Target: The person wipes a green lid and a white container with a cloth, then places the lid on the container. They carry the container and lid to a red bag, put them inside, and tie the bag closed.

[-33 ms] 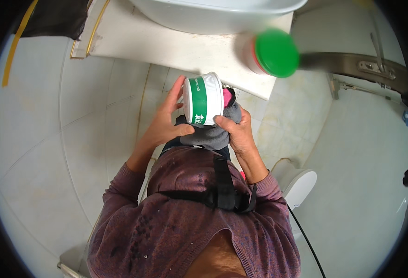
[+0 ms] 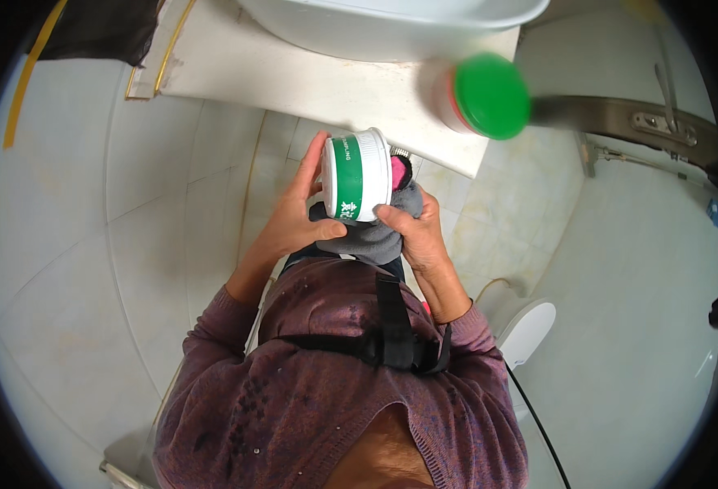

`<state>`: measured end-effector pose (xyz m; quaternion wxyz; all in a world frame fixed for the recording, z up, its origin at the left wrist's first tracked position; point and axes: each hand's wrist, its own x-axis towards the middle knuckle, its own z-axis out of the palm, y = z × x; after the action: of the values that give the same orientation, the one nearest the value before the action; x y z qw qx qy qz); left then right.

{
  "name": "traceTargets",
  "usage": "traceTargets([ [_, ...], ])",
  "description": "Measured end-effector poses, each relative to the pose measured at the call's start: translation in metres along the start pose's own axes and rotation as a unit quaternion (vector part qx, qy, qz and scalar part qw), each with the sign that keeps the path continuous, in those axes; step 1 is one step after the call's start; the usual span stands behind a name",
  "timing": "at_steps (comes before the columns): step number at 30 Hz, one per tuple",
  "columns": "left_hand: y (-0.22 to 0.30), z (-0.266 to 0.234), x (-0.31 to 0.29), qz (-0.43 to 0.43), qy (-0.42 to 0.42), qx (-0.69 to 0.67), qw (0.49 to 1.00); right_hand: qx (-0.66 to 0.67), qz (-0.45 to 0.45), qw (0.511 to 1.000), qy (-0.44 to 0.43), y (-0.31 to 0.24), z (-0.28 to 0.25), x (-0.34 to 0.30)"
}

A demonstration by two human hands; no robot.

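A white plastic tub point(image 2: 377, 175) with a green band lies tipped on its side in front of my body, its base to the left and its rim to the right. My left hand point(image 2: 298, 216) curves around the base, fingers along its far left side and thumb stretched below it. Against the rim presses the thumb of my right hand point(image 2: 424, 236), whose other fingers are hidden. A grey cloth point(image 2: 367, 242) hangs below and behind the tub, bunched at my right hand. Beside the rim shows a pink patch with a dark edge point(image 2: 399, 171).
On the white counter point(image 2: 294, 81) ahead stand a large pale basin point(image 2: 399, 41) and a tub with a green lid point(image 2: 491, 96), close to the right corner. A dark bar with a metal fitting point(image 2: 619, 114) runs along the right. A white toilet point(image 2: 530, 330) stands low at right.
The view has shifted slightly, putting the counter, basin and green-lidded tub a little farther right. Both hands keep nearly the same hold.
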<state>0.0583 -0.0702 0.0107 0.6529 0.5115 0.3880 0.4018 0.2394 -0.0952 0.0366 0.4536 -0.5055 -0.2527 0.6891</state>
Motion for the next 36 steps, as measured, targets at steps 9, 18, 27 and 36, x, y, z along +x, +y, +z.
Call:
traceTargets([
  [9,-0.001,-0.017,0.003,0.022,0.065,-0.067,0.995,0.183,0.035,0.980,-0.069,0.006,0.040,0.013],
  [18,-0.012,-0.010,-0.001,-0.117,0.019,-0.230,0.966,-0.340,-0.239,0.890,-0.187,0.040,0.031,0.019],
  [27,-0.013,0.002,0.003,-0.126,0.035,-0.136,0.982,-0.241,-0.092,0.960,-0.108,0.034,0.018,0.027],
  [36,-0.014,0.000,0.014,-0.186,-0.005,-0.297,0.937,-0.366,-0.202,0.897,-0.140,0.036,0.020,0.021],
])
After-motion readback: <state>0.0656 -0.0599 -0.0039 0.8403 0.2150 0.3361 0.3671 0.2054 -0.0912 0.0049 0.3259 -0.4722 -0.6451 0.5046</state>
